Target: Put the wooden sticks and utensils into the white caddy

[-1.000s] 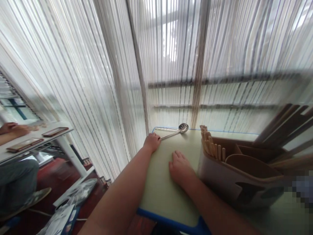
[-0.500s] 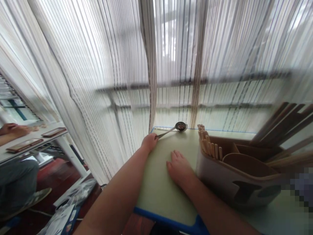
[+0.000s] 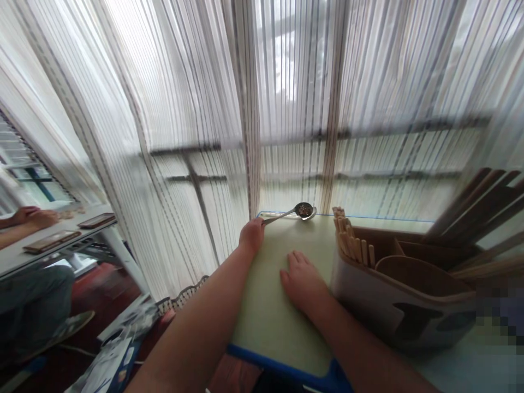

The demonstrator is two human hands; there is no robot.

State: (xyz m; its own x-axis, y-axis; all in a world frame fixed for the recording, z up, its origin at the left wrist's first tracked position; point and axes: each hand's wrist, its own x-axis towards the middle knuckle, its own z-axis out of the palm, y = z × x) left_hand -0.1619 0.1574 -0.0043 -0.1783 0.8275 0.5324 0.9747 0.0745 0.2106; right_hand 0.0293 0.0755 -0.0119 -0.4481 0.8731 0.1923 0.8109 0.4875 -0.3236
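My left hand [image 3: 251,234] is closed around the handle end of a metal spoon [image 3: 303,210], whose dark bowl points to the right near the far edge of a pale green tabletop [image 3: 282,338] with a blue rim. Part of a second shiny metal spoon [image 3: 314,213] shows behind and beneath that bowl. Lying palm down on the tabletop, my right hand [image 3: 303,281] has its fingers stretched forward and holds nothing. To its right stands a divided holder [image 3: 403,305] with several light wooden sticks [image 3: 354,243] upright in its left compartment.
Longer dark sticks [image 3: 475,204] lean out of the holder's far right side. A sheer striped curtain [image 3: 196,98] hangs right behind the tabletop. At the left, another person's hands [image 3: 36,218] rest on a white table [image 3: 12,254] beside flat brown-framed trays [image 3: 51,242].
The view has shifted slightly, so most things sit a little further right. The left hand keeps its hold on the spoon, and the right hand stays flat on the tabletop.
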